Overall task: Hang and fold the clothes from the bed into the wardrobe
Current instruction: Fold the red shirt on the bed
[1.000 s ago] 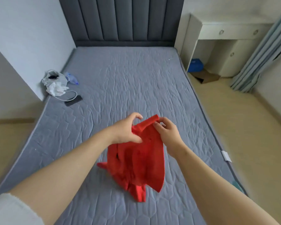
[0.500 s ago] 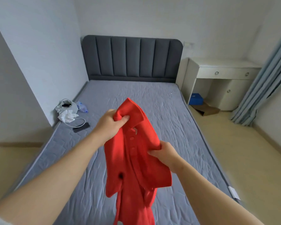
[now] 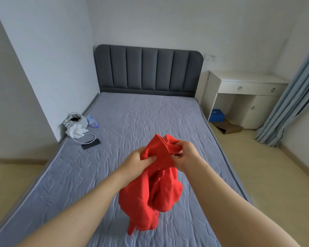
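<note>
Red shirt (image 3: 155,191) up off the bed (image 3: 132,114), both grips at the collar end.
Left grip (image 3: 138,158) has its fingers curled round a bunch of fabric at the top. Right grip (image 3: 185,155) pinches the collar edge just beside it, thumb and fingers closed on cloth. The rest of the shirt hangs bunched below both grips, over the foot half of the bed; can't tell if the lowest tip touches it. My read: the step is sorting out the collar to open the shirt up. To do it well, walk the grips apart along the collar to the shoulder seams, keep the edge taut, and give one shake so the body drops flat before hanging or folding. Wardrobe not in view.
</note>
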Motion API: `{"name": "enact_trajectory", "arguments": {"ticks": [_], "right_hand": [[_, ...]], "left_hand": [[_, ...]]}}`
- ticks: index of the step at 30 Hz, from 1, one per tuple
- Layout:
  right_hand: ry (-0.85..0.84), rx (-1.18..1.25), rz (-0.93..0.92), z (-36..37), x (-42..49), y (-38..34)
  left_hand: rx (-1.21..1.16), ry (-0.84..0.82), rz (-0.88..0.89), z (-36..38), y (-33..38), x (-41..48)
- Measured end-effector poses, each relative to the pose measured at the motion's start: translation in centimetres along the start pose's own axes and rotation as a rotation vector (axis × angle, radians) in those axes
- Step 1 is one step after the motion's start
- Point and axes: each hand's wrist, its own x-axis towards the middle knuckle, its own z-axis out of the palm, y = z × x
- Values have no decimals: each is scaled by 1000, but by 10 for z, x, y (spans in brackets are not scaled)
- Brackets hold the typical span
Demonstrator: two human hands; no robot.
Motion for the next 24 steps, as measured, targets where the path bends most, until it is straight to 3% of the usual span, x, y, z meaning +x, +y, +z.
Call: {"name": "enact_trajectory", "arguments": {"ticks": [4, 9, 14, 18, 22, 24], "right_hand": [[-37, 56, -2, 16, -11, 7], [-168, 53, 37, 19, -20, 11], [-256, -51, -63, 10, -21, 12], [-373, 31, -72, 5, -22, 12], [-442, 89, -32, 7, -30, 13], [-441, -81, -75, 10, -34, 17]], "left_hand": [[35, 39, 5, 11, -2, -1], [94, 226, -20, 7, 3, 6], [-244, 248, -143, -14, 11, 5], [-410, 159, -204, -18, 23, 4], [-412, 193, -148, -13, 29, 3], [-339, 265, -122, -12, 28, 2]]}}
